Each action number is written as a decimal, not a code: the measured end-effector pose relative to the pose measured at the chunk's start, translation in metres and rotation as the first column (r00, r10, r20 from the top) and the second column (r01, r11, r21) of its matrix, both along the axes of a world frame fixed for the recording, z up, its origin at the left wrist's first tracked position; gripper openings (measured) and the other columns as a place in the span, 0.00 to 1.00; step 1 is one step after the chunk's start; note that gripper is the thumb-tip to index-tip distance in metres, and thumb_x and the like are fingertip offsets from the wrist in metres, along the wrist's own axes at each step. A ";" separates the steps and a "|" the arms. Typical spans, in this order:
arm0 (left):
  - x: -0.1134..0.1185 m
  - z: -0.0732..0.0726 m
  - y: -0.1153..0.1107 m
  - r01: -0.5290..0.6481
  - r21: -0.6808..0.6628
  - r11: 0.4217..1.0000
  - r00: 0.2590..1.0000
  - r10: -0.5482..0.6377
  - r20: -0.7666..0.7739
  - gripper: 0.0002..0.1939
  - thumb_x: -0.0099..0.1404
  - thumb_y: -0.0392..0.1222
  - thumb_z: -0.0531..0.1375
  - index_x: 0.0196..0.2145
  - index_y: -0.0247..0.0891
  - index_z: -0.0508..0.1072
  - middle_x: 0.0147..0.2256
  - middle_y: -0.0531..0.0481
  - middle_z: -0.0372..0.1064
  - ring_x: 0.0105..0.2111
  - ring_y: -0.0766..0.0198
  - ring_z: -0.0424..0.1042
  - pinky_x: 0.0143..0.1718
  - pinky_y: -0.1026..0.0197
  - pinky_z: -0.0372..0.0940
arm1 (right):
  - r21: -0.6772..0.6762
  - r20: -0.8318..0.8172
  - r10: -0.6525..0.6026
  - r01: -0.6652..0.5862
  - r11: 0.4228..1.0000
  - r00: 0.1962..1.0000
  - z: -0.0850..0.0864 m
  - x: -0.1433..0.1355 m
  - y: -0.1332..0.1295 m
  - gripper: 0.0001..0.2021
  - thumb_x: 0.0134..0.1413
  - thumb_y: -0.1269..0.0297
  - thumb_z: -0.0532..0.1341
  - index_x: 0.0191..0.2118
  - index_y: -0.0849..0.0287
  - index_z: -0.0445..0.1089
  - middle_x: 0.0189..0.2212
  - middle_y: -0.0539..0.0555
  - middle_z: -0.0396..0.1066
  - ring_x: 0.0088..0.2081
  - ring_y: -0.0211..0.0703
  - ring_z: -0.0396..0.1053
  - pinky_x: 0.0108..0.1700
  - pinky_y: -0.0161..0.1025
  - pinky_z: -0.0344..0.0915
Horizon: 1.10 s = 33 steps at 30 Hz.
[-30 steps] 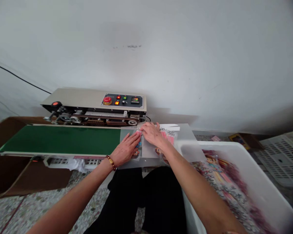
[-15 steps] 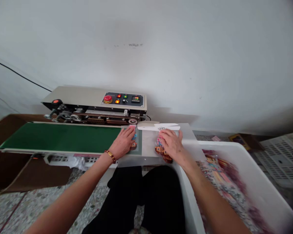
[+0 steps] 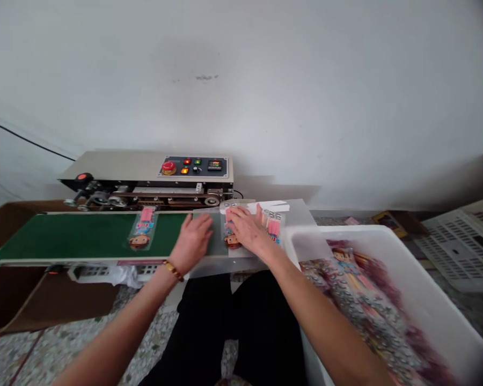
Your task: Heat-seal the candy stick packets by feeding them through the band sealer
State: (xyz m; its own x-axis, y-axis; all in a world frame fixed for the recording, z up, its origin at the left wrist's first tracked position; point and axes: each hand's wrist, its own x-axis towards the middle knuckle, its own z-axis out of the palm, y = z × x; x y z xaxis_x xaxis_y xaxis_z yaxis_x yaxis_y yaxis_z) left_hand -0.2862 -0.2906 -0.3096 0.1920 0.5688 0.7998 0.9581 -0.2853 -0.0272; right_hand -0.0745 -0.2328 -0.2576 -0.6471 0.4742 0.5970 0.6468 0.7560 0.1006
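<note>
My left hand (image 3: 192, 242), a beaded bracelet on its wrist, hovers above the right end of the green conveyor belt (image 3: 100, 236). Its fingers are stretched out and hold nothing. My right hand (image 3: 247, 230) lies with flat, spread fingers on a clear packet (image 3: 231, 241) with a brown-haired cartoon figure and pink pieces, which it partly hides. Just right of those fingers is another clear packet (image 3: 274, 226) with pink strips. Farther left on the belt, a similar packet (image 3: 141, 229) lies with its top edge at the sealing machine (image 3: 145, 179).
Beside my right arm stands a white tub (image 3: 358, 230) holding a heap of packets (image 3: 358, 295). A cardboard box (image 3: 24, 300) is under the belt's left end. White plastic crates (image 3: 462, 246) stand at the right, and a wall rises behind the machine.
The packet that was under my left hand has travelled left along the belt. My left hand has lifted off it, and my right hand has moved left with another packet beneath its fingers.
</note>
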 end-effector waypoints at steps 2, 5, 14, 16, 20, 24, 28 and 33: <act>0.032 -0.001 0.013 0.080 -0.015 0.997 0.997 -0.080 -0.019 0.22 0.73 0.40 0.50 0.62 0.39 0.66 0.62 0.38 0.68 0.65 0.51 0.64 0.69 0.37 0.55 | 0.011 -0.026 -0.037 0.037 0.999 0.999 -0.001 0.014 0.002 0.17 0.70 0.70 0.51 0.55 0.54 0.72 0.62 0.59 0.69 0.64 0.57 0.61 0.67 0.76 0.36; 0.059 -0.002 0.030 0.100 -0.074 0.992 0.994 -0.104 -0.041 0.27 0.71 0.38 0.53 0.67 0.35 0.59 0.67 0.35 0.60 0.69 0.48 0.58 0.69 0.38 0.56 | 0.039 -0.048 -0.097 0.099 0.994 0.994 -0.002 0.042 0.005 0.17 0.68 0.71 0.51 0.55 0.54 0.72 0.61 0.60 0.70 0.65 0.59 0.60 0.67 0.77 0.32; 0.052 -0.009 0.037 0.116 -0.107 0.988 0.989 -0.125 -0.082 0.32 0.71 0.39 0.54 0.70 0.34 0.53 0.69 0.30 0.54 0.71 0.44 0.53 0.69 0.34 0.54 | -0.075 -0.023 -0.149 0.147 0.986 0.989 0.024 -0.007 0.033 0.18 0.69 0.69 0.49 0.53 0.54 0.74 0.52 0.60 0.73 0.53 0.54 0.68 0.57 0.53 0.57; 0.051 -0.009 0.038 0.123 -0.106 0.987 0.987 -0.132 -0.086 0.31 0.71 0.40 0.54 0.69 0.34 0.53 0.69 0.30 0.54 0.71 0.44 0.53 0.68 0.34 0.55 | -0.100 0.000 -0.192 0.191 0.976 0.981 0.029 -0.018 0.039 0.17 0.68 0.69 0.50 0.51 0.53 0.75 0.51 0.60 0.72 0.53 0.55 0.68 0.54 0.52 0.57; 0.053 -0.010 0.039 0.121 -0.092 0.988 0.989 -0.128 -0.075 0.31 0.72 0.41 0.54 0.69 0.34 0.54 0.69 0.29 0.54 0.70 0.44 0.54 0.68 0.34 0.55 | -0.150 -0.011 -0.198 0.194 0.969 0.980 0.030 -0.020 0.045 0.19 0.68 0.71 0.47 0.49 0.54 0.75 0.51 0.59 0.72 0.52 0.53 0.68 0.53 0.50 0.58; 0.055 -0.011 0.037 0.109 -0.099 0.989 0.990 -0.117 -0.078 0.29 0.72 0.41 0.54 0.68 0.33 0.56 0.69 0.30 0.54 0.71 0.44 0.53 0.69 0.35 0.54 | -0.127 -0.015 -0.194 0.191 0.973 0.981 0.030 -0.020 0.042 0.16 0.66 0.71 0.50 0.47 0.56 0.75 0.50 0.61 0.72 0.53 0.54 0.68 0.53 0.51 0.57; 0.055 -0.009 0.036 0.097 -0.113 0.989 0.991 -0.107 -0.085 0.30 0.72 0.41 0.54 0.69 0.33 0.56 0.69 0.31 0.54 0.71 0.45 0.53 0.70 0.36 0.53 | -0.172 -0.013 -0.183 0.178 0.969 0.983 0.035 -0.017 0.041 0.16 0.65 0.73 0.50 0.45 0.56 0.75 0.50 0.59 0.74 0.53 0.53 0.69 0.54 0.50 0.58; 0.049 -0.003 0.036 0.095 -0.115 0.989 0.990 -0.106 -0.097 0.28 0.73 0.42 0.54 0.67 0.34 0.58 0.68 0.32 0.57 0.70 0.46 0.55 0.70 0.38 0.54 | -0.183 -0.118 -0.150 0.127 0.975 0.982 0.030 0.015 0.036 0.22 0.63 0.76 0.49 0.58 0.57 0.69 0.56 0.60 0.72 0.57 0.50 0.68 0.57 0.48 0.59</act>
State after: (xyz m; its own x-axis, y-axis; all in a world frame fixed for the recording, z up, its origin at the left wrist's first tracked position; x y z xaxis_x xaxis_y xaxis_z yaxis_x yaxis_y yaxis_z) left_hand -0.2373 -0.2550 -0.3125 0.3302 0.6260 0.7064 0.9182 -0.3866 -0.0866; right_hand -0.0598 -0.1965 -0.2275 -0.4901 0.6579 0.5718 0.7453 0.6565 -0.1164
